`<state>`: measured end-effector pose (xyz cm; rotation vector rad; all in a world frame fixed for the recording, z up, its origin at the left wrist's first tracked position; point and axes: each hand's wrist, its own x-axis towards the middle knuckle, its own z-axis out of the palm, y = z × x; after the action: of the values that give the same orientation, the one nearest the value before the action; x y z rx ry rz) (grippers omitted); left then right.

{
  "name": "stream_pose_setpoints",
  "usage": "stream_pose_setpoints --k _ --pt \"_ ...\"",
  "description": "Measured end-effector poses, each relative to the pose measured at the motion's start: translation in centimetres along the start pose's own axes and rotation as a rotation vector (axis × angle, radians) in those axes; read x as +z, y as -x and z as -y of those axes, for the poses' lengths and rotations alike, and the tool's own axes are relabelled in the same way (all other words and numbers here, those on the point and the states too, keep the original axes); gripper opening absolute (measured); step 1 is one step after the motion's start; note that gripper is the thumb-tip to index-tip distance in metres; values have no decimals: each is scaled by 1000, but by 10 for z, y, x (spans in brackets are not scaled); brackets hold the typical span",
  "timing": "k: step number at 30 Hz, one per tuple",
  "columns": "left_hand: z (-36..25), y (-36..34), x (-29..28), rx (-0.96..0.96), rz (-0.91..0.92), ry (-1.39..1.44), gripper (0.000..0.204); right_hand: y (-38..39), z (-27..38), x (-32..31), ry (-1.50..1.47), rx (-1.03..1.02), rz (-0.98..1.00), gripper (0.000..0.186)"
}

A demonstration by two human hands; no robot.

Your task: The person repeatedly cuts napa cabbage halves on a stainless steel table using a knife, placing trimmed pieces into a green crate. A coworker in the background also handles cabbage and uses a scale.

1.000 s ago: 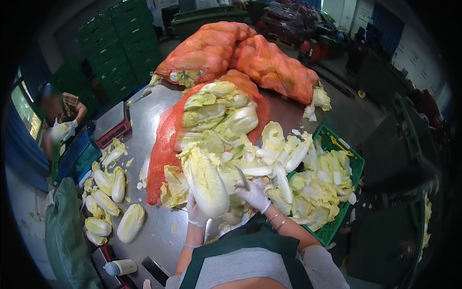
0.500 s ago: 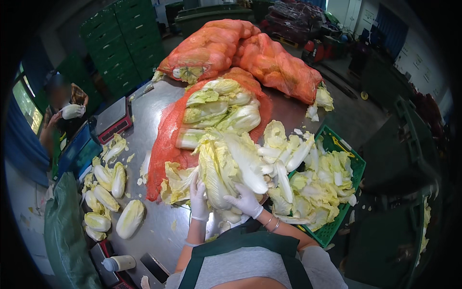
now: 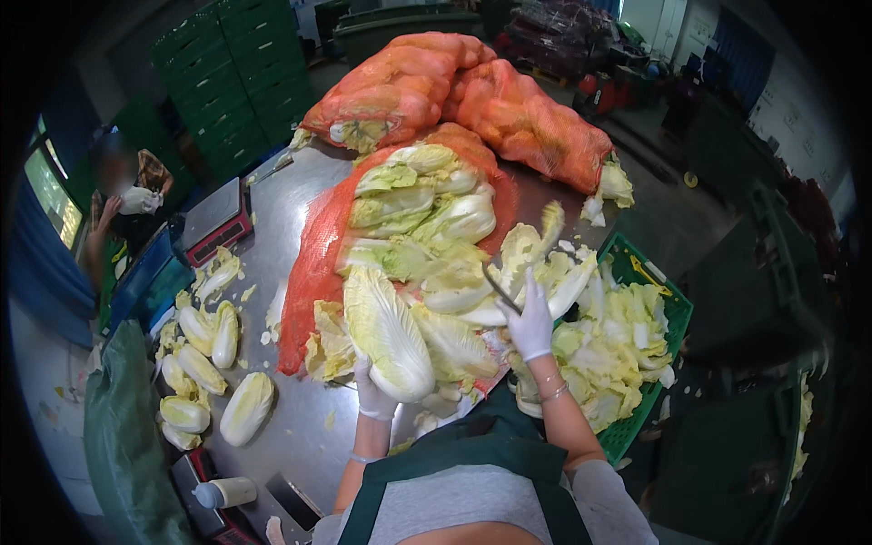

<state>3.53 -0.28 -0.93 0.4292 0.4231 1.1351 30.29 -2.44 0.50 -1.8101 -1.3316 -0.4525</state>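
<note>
My left hand (image 3: 372,395), in a white glove, is closed on the base end of a napa cabbage (image 3: 386,336), whose leafy end points away from me. My gloved right hand (image 3: 530,322) is closed around a knife (image 3: 501,292), its dark blade slanting up and left. Loose outer leaves (image 3: 454,345) lie just right of the held cabbage. Beyond it, an open orange mesh sack (image 3: 309,291) holds several whole cabbages (image 3: 422,204). A blurred yellowish leaf (image 3: 551,222) shows above the loose leaves past my right hand.
At right stands a green crate (image 3: 677,318) of leaves. Trimmed cabbages (image 3: 245,409) lie at left, near a scale (image 3: 213,222), a bottle (image 3: 227,492) and a phone (image 3: 292,501). Two full mesh sacks (image 3: 531,123) sit at the back. Another person (image 3: 127,200) holds a cabbage at far left.
Leaves have come away from the cabbage, which now lies bared in my left hand. My right hand has left it, moved up and right, and now grips a knife.
</note>
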Motion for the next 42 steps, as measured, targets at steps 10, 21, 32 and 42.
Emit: stream_pose_setpoints --k 10,21,32,42 --pt "2 6 18 138 63 -409 86 67 96 2 -743 127 637 47" --pt "-5 0 -10 -207 37 144 73 28 -39 12 -1516 1165 257 32" --pt "-11 7 27 -162 86 101 69 35 66 -8 -1180 575 986 53" --pt "-17 14 1 -36 89 -373 76 61 98 -3 -992 344 822 53"
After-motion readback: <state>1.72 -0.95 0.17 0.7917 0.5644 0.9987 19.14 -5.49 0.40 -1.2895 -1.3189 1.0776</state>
